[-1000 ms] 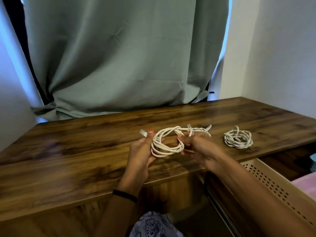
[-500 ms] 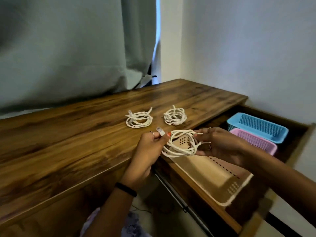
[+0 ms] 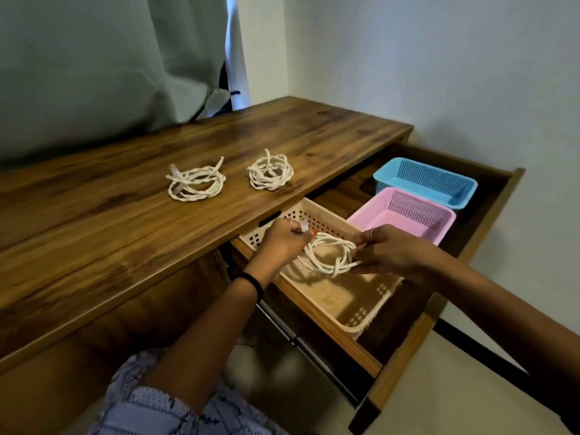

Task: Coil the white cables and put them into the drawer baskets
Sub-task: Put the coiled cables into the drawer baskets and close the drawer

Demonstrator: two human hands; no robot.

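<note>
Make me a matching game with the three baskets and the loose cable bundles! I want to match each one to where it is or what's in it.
Things:
1. blue basket
2. pink basket
3. cream basket
4. two coiled cables

Places or states:
A. on the desk top
B. middle of the drawer, empty
C. under the held cable
D. far end of the drawer, empty

Pairs: 1-D, 2-B, 3-C, 4-A

Glossy grained wood desk, perforated matt plastic baskets, and pale green cloth curtain.
</note>
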